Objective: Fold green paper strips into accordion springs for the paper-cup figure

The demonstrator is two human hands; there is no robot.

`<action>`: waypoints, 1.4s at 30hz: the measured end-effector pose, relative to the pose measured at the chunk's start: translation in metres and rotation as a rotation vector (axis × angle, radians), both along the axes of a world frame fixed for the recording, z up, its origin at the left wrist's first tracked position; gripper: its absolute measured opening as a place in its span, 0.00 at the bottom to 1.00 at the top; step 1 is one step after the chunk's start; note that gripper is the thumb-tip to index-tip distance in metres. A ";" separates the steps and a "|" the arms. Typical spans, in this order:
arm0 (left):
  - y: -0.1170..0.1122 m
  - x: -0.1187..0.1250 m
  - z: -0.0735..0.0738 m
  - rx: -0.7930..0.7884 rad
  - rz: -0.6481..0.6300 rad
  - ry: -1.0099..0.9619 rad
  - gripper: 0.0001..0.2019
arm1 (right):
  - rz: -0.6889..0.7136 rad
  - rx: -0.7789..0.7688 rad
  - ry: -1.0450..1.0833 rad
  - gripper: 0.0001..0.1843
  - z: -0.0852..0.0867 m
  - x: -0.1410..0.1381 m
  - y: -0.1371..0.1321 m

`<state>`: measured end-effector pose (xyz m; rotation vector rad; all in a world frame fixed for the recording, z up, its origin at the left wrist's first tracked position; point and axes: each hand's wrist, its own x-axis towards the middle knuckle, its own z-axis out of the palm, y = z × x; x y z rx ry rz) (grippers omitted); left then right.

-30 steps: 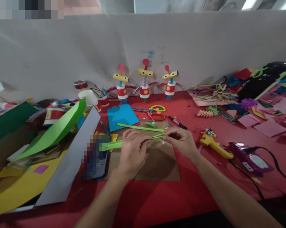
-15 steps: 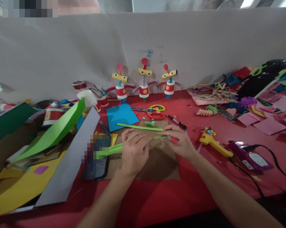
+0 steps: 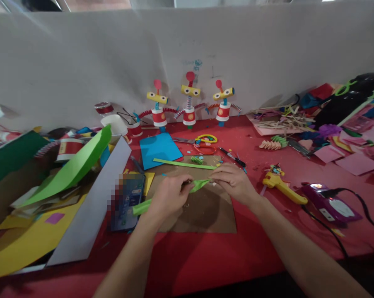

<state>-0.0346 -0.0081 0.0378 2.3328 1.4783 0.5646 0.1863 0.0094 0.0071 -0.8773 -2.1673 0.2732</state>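
Over the flat brown cardboard sheet [image 3: 205,217], left hand [image 3: 170,194] and right hand [image 3: 235,183] both pinch the bright-green paper strip [image 3: 199,184], apparently mid-fold; next move likely calls for aligned edges, steady grip.

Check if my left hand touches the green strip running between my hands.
Touching: the head view shows your left hand pinching the green strip between thumb and fingers.

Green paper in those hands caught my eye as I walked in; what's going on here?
A person's left hand and right hand pinch green paper between them above brown cardboard. A narrow green strip and a small green coil lie just beyond. Three cup figures stand by the wall; a yellow glue gun lies to the right.
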 end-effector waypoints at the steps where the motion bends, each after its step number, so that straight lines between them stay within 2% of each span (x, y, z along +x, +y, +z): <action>1: 0.002 -0.003 0.000 -0.060 -0.015 0.002 0.09 | 0.005 0.016 -0.034 0.10 0.001 0.000 0.000; 5: 0.005 -0.010 0.001 -0.230 -0.077 -0.003 0.09 | -0.004 0.058 -0.132 0.09 0.002 -0.002 -0.002; 8: 0.007 -0.016 0.001 -0.244 -0.111 0.010 0.09 | -0.022 0.090 -0.184 0.09 0.003 0.002 -0.001; 11: 0.009 -0.027 0.004 -0.253 -0.147 0.071 0.09 | -0.098 0.114 -0.186 0.09 0.004 0.015 0.005; 13: 0.011 -0.037 0.007 -0.277 -0.139 0.113 0.08 | -0.175 0.125 -0.162 0.09 0.006 0.027 0.009; 16: 0.012 -0.054 0.013 -0.272 -0.084 0.068 0.08 | -0.255 0.132 -0.121 0.09 0.010 0.041 0.013; 20: 0.014 -0.075 0.016 -0.252 0.066 -0.022 0.08 | -0.310 0.139 -0.085 0.09 0.014 0.048 0.014; 22: 0.014 -0.078 0.016 -0.193 0.197 -0.013 0.08 | -0.323 0.145 -0.079 0.09 0.012 0.045 0.013; 24: 0.011 -0.072 0.017 0.048 0.422 0.019 0.10 | -0.315 0.149 -0.086 0.09 0.008 0.038 0.013; 25: 0.009 -0.065 0.018 0.249 0.571 0.032 0.12 | -0.309 0.149 -0.088 0.08 0.006 0.034 0.012; 26: 0.006 -0.054 0.019 0.438 0.655 0.028 0.15 | -0.302 0.147 -0.089 0.08 0.003 0.031 0.012; 27: 0.003 -0.042 0.019 0.549 0.599 0.025 0.15 | -0.293 0.141 -0.089 0.08 0.001 0.027 0.011; 29: -0.005 -0.014 0.018 0.619 0.325 0.025 0.10 | -0.278 0.128 -0.079 0.06 -0.002 0.020 0.010; 30: -0.008 -0.001 0.016 0.607 0.215 0.043 0.09 | -0.270 0.124 -0.070 0.06 -0.002 0.018 0.009; 32: -0.013 0.019 0.010 0.546 0.088 0.078 0.09 | -0.253 0.120 -0.051 0.06 -0.003 0.014 0.008; 34: -0.014 0.029 0.001 0.516 0.024 0.082 0.08 | -0.235 0.117 -0.034 0.06 -0.002 0.012 0.007; 37: -0.011 0.029 -0.007 0.480 -0.008 0.079 0.07 | -0.198 0.120 -0.008 0.06 -0.001 0.008 0.005; 42: -0.007 0.026 -0.007 0.476 -0.011 0.097 0.07 | -0.136 0.116 0.019 0.06 0.002 0.001 0.002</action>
